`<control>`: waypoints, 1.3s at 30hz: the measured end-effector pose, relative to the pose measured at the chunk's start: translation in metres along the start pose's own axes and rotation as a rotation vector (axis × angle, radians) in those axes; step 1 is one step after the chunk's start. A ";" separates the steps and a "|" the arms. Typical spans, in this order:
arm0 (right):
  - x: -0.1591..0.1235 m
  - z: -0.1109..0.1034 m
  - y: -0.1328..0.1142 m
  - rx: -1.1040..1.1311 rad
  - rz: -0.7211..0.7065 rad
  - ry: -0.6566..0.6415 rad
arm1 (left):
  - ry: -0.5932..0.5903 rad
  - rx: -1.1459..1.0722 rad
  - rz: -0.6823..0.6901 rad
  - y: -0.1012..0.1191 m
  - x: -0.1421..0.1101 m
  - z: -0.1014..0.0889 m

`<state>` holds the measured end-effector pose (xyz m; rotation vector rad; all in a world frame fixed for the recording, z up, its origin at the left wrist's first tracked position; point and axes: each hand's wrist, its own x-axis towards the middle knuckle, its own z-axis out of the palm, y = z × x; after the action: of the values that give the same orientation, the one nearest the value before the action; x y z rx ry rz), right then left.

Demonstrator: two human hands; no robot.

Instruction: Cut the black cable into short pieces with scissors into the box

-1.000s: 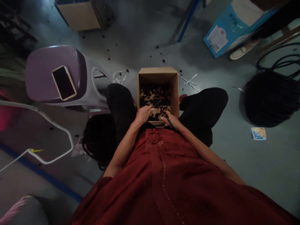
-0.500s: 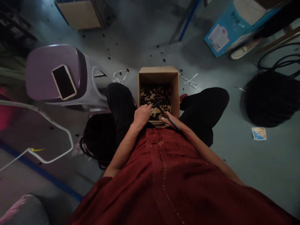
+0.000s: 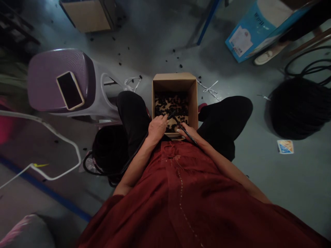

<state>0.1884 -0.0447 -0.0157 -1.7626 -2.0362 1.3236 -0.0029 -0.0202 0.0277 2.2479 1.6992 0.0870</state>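
Gripping a dark stick [image 3: 180,125], seemingly, right hand [image 3: 184,133] sits by left hand [image 3: 157,126], grip unclear.

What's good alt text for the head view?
A person in a dark red garment sits with left hand and right hand over an open brown cardboard box of small black lumps, the right gripping a slim black stick. A purple plastic stool bearing a smartphone stands to the left.

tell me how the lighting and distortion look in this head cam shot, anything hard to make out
In the head view, the light is dim and uneven, brightest on the floor at top left, and the black trousers sink into shadow. Also in the head view, the dark pieces in the cardboard box look soft and run together, and wide-angle bowing warps the edges, as on the purple plastic stool.
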 end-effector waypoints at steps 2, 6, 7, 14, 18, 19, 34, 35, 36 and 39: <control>0.001 0.001 0.000 -0.056 -0.007 0.021 | -0.034 -0.089 -0.042 -0.004 0.002 0.002; 0.001 0.001 -0.002 -0.116 -0.014 0.011 | -0.084 -0.313 -0.049 -0.015 0.007 0.007; 0.001 0.000 -0.002 -0.124 -0.016 0.008 | -0.100 -0.365 -0.044 -0.018 0.008 0.007; 0.002 0.002 0.002 -0.121 -0.004 0.045 | -0.313 -0.737 -0.125 -0.022 0.015 -0.002; 0.002 0.004 0.006 -0.089 -0.026 0.069 | -0.482 -0.977 -0.181 -0.026 0.021 -0.011; 0.002 0.004 0.006 -0.084 -0.030 0.070 | -0.510 -1.012 -0.176 -0.027 0.023 -0.012; 0.005 0.006 0.009 -0.050 -0.013 0.005 | -0.342 -0.667 -0.118 -0.025 0.025 -0.004; 0.006 0.006 0.009 -0.050 -0.001 -0.008 | -0.294 -0.576 -0.096 -0.024 0.024 -0.004; 0.006 0.005 0.009 -0.050 0.011 -0.019 | -0.249 -0.492 -0.075 -0.022 0.022 -0.004; 0.006 0.005 0.009 -0.049 0.027 -0.032 | -0.150 -0.311 -0.046 -0.017 0.018 0.000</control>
<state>0.1896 -0.0426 -0.0277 -1.8071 -2.0857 1.3298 -0.0140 0.0006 0.0204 1.9377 1.5395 0.1570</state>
